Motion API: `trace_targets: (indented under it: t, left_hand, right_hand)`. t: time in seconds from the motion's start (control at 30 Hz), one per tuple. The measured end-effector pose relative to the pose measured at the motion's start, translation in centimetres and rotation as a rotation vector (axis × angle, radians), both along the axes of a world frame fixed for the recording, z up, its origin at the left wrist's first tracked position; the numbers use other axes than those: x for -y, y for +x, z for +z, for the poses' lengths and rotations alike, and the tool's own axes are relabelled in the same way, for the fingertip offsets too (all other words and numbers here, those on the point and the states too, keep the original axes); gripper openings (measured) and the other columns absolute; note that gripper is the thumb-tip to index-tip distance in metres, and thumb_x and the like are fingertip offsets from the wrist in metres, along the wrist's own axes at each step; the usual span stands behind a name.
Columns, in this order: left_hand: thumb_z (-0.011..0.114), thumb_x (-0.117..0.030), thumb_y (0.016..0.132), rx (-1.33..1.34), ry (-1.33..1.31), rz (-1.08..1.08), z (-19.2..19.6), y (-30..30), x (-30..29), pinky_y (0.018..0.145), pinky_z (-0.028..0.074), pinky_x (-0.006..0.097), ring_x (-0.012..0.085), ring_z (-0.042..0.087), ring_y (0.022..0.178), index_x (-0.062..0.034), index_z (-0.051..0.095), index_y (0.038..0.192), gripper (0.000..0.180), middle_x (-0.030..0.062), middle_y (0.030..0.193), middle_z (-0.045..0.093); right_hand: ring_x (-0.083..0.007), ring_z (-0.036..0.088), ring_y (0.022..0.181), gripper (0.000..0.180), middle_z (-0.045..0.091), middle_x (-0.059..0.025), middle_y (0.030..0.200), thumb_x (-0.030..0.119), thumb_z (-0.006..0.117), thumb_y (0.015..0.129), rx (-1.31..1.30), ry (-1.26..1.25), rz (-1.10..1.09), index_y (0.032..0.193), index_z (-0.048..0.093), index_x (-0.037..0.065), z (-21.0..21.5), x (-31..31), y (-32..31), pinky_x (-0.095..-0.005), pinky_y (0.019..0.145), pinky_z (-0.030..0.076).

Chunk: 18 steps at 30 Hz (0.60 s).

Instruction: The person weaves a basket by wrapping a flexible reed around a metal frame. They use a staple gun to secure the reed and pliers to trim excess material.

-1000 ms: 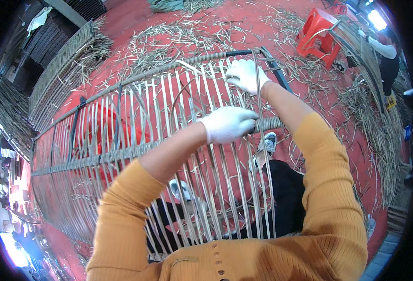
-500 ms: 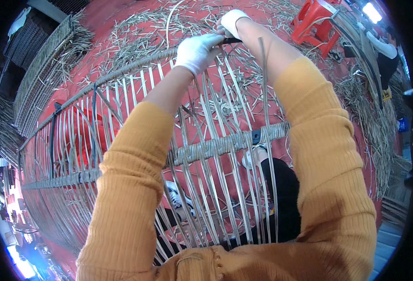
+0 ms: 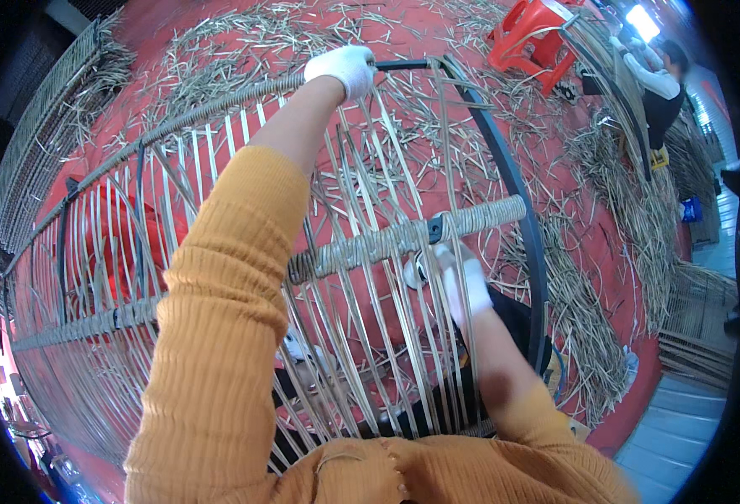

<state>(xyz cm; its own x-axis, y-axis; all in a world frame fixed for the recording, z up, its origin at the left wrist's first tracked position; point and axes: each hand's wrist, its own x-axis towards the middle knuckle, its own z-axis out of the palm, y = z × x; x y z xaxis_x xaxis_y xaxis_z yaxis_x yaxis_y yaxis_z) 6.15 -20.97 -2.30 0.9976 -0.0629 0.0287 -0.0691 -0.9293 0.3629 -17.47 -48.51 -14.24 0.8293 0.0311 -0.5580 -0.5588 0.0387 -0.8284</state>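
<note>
Head view shows me the slatted frame [image 3: 336,258] above the red floor [image 3: 147,38], probably light, with firm rails but springy slats, best held by its far rail [image 3: 256,92], where the left hand [image 3: 340,71] curls closed, while the right hand [image 3: 475,294], near the middle rail [image 3: 487,216], has a grip I cannot tell.

Left hand [image 3: 342,70] up from wrapped crossbar [image 3: 386,242] to far rim [image 3: 252,91]; right hand [image 3: 469,287] down below crossbar.

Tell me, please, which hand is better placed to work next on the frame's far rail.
Probably the left hand: it is at the far rail, while the right hand is lower, near the wrapped middle bar.
</note>
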Motion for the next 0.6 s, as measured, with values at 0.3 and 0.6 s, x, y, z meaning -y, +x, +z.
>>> trace_targets:
  t: [0.3, 0.6]
  left_hand:
    - [0.054, -0.035, 0.096, 0.041, 0.069, -0.047, 0.0, 0.0, -1.5, 0.092, 0.052, 0.042, 0.0309, 0.066, 0.110, -0.0194, 0.065, 0.124, 0.034, 0.0099, 0.119, 0.070]
    - [0.064, -0.049, 0.089, 0.155, -0.174, 0.101, -0.3, -1.5, -0.2, 0.081, 0.054, 0.037, 0.0270, 0.071, 0.093, -0.0244, 0.073, 0.118, 0.040, 0.0088, 0.098, 0.075]
  right_hand:
    - [-0.0198, 0.062, 0.084, 0.023, 0.063, -0.0080, 0.090, 0.022, 0.056, 0.099, 1.233, -0.356, 0.210, 0.104, 0.065, 0.001, 0.7, -13.9, 25.1, -0.0382, 0.071, 0.049]
    - [-0.0054, 0.052, 0.056, 0.024, 0.058, 0.0034, 0.069, 0.026, 0.063, 0.099, 0.659, 0.662, 0.091, 0.092, 0.072, 0.004, 5.9, -12.1, 18.9, -0.0185, 0.050, 0.038]
